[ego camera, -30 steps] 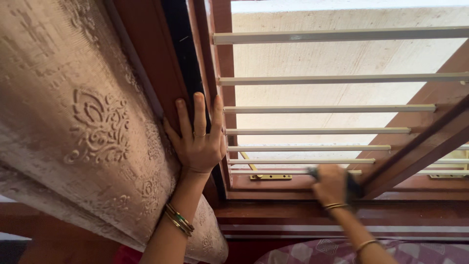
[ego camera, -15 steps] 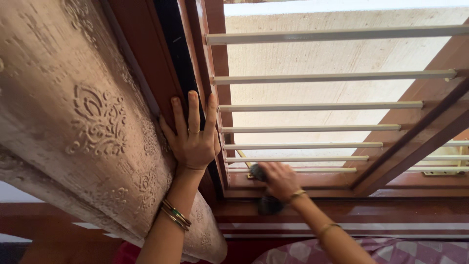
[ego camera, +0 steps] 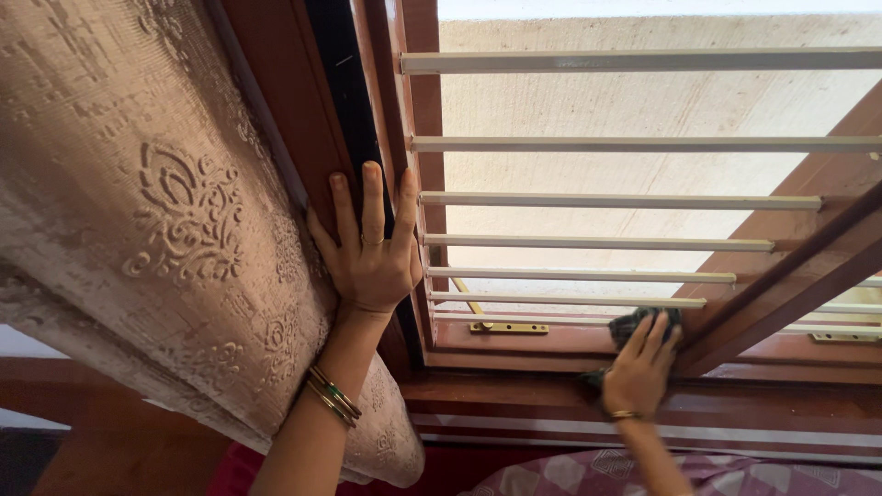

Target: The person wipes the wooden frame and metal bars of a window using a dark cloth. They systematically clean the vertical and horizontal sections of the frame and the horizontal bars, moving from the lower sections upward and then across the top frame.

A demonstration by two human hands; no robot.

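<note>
Left hand (ego camera: 369, 255) lying flat with fingers spread against the wooden window frame (ego camera: 303, 119) beside the curtain (ego camera: 138, 230), right hand (ego camera: 640, 367) pressing a dark cloth (ego camera: 636, 323) onto the sill (ego camera: 514, 342), below white bars (ego camera: 597, 243).

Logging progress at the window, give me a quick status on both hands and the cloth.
Left hand flat on wooden window frame, beside curtain. Right hand presses dark cloth on sill. Grille bars just above.

Dark cloth (ego camera: 643, 323): crumpled, bunched, pressed against the lower rail of the reddish-brown wooden window frame (ego camera: 514, 342), near its right corner beside the slanting open sash. Mostly covered; only the upper edge and a lower-left fold show.
</note>
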